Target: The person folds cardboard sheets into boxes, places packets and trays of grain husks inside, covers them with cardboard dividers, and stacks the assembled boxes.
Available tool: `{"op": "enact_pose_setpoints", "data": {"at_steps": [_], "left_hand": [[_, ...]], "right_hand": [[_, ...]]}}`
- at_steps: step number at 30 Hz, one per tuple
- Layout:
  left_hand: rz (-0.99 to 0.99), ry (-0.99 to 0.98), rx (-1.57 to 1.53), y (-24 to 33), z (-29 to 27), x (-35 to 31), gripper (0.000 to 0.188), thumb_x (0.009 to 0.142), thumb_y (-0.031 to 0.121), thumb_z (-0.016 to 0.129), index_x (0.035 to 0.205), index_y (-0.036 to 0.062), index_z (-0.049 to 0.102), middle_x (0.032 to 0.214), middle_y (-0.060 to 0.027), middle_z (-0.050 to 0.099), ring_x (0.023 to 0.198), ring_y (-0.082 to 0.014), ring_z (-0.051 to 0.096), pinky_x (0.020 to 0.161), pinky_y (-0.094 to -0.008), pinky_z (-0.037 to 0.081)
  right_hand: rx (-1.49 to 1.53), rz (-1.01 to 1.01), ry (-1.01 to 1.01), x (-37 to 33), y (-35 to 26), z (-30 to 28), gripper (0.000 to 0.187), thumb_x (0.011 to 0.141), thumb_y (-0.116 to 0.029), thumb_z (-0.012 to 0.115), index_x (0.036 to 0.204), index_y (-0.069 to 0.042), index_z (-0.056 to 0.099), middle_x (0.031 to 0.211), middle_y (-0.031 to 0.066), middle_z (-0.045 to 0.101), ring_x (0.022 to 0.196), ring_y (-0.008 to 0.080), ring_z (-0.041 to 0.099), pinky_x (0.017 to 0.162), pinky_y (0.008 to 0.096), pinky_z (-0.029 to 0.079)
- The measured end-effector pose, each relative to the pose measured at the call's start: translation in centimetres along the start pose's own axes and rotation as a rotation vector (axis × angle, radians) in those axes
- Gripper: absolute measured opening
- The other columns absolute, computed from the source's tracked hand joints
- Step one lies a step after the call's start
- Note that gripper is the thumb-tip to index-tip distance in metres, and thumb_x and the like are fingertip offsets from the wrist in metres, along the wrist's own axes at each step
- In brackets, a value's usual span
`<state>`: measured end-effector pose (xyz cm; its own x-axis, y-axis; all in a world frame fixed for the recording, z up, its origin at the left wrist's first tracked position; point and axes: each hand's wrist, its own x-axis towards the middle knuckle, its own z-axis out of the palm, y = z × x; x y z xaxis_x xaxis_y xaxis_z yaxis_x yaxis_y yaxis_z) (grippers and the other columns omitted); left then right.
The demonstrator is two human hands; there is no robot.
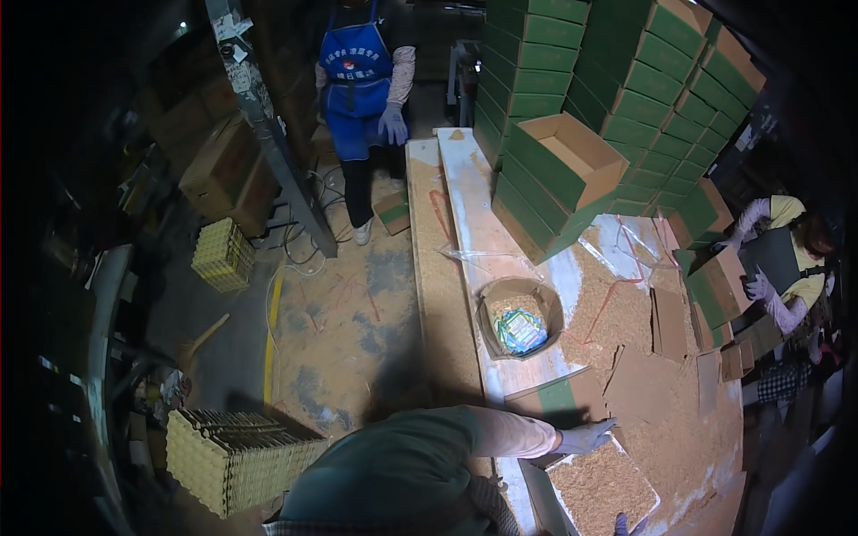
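An open carton with green sides and a pale rim stands at the near end of the worktable, filled with tan sawdust-like material (601, 487). My left hand (585, 438), in a grey glove, reaches across to the carton's far left corner. Its fingers are stretched out flat along the rim. Of my gloved right hand (623, 525), only a few fingertips show at the lower edge, apart from one another, over the carton's near side. The rest of that hand is out of the picture. Just beyond the carton lie loose cardboard flaps (559, 397), partly green.
On the worktable (458, 192) stands a round tub (483, 308) with blue-and-green packets. Green cartons (550, 80) rise in stacks behind. Egg trays (241, 456) are piled at left. A person in a blue apron (353, 67) stands ahead; another (786, 259) handles cartons at right.
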<state>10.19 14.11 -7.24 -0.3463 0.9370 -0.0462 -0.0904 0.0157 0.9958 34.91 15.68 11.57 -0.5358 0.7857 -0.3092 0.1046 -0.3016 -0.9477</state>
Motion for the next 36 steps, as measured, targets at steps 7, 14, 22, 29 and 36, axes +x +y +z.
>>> {"op": "enact_pose_setpoints", "data": {"at_steps": [7, 14, 22, 29, 36], "left_hand": [[0.139, 0.196, 0.384, 3.9, -3.9, -2.1, 0.06, 0.101, 0.027, 0.05, 0.15, -0.0003, 0.029, 0.085, -0.0277, 0.063, 0.08, -0.0394, 0.064, 0.072, -0.0494, 0.049], [0.138, 0.403, 0.937, 6.1, -27.5, -3.8, 0.022, 0.089, 0.037, 0.064, 0.085, 0.0149, 0.069, 0.083, -0.0083, 0.069, 0.076, -0.0303, 0.068, 0.07, -0.0441, 0.053], [-0.267, 0.218, 1.277, -3.7, -36.1, -4.0, 0.055, 0.077, 0.045, 0.075, 0.115, 0.0051, 0.068, 0.115, -0.0197, 0.067, 0.111, -0.0359, 0.061, 0.097, -0.0462, 0.047], [-0.013, 0.249, 1.572, -4.9, -37.6, -3.6, 0.022, 0.094, 0.022, 0.054, 0.097, 0.0077, 0.07, 0.097, -0.012, 0.071, 0.09, -0.0303, 0.068, 0.08, -0.0435, 0.053], [0.084, 0.244, 1.449, -0.4, -37.8, -6.5, 0.016, 0.088, 0.021, 0.058, 0.092, 0.0115, 0.07, 0.087, -0.0085, 0.07, 0.076, -0.0278, 0.068, 0.069, -0.0416, 0.055]], "right_hand": [[-0.598, 0.216, -0.057, 4.0, 3.6, -4.1, 0.076, 0.096, -0.027, 0.069, 0.154, -0.003, 0.027, 0.146, 0.0117, 0.047, 0.126, 0.0201, 0.046, 0.108, 0.0334, 0.035], [-1.58, 0.143, 0.027, 5.5, 7.1, -2.9, 0.057, 0.085, -0.041, 0.069, 0.128, -0.005, 0.06, 0.101, 0.0274, 0.07, 0.096, 0.0456, 0.067, 0.085, 0.053, 0.053], [-1.405, -0.109, 0.07, 18.2, -4.7, 8.3, 0.016, 0.091, -0.026, 0.068, 0.095, -0.012, 0.073, 0.075, 0.0108, 0.071, 0.074, 0.0296, 0.07, 0.07, 0.0421, 0.054], [-2.016, -0.259, -0.135, 38.2, 8.1, 6.7, 0.093, 0.079, -0.016, 0.069, 0.159, -0.016, 0.021, 0.16, 0.0222, 0.026, 0.148, 0.0401, 0.024, 0.118, 0.0552, 0.024], [-1.884, -0.54, -0.275, 39.7, 8.2, 4.7, 0.066, 0.088, -0.011, 0.057, 0.151, -0.01, 0.039, 0.151, 0.0232, 0.043, 0.139, 0.0403, 0.041, 0.117, 0.0472, 0.031]]}}
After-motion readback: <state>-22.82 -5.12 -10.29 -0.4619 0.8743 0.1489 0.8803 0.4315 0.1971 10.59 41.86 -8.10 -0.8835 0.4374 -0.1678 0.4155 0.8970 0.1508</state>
